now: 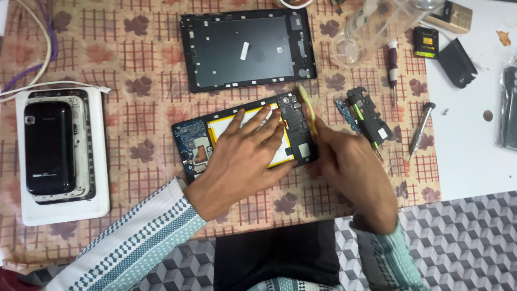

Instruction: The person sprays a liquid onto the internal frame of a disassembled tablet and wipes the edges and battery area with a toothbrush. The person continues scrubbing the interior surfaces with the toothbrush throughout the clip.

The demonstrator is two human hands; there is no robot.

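While left hand point(245, 153) presses flat, fingers spread, on opened tablet point(242, 141) at frame centre, right hand point(347, 164) grips yellow pry tool point(308, 110) at its right edge.

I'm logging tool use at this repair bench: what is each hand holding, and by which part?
The right hand holds a thin yellow pry tool by its lower end. The left hand holds nothing; it lies flat on the opened tablet, over its battery.

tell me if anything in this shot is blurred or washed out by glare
Head view: the right hand and the yellow pry tool it holds are motion-blurred; the left hand, flat on the opened tablet, is sharper. The clear plastic container up top is hazy. Lighting is even, without harsh glare.
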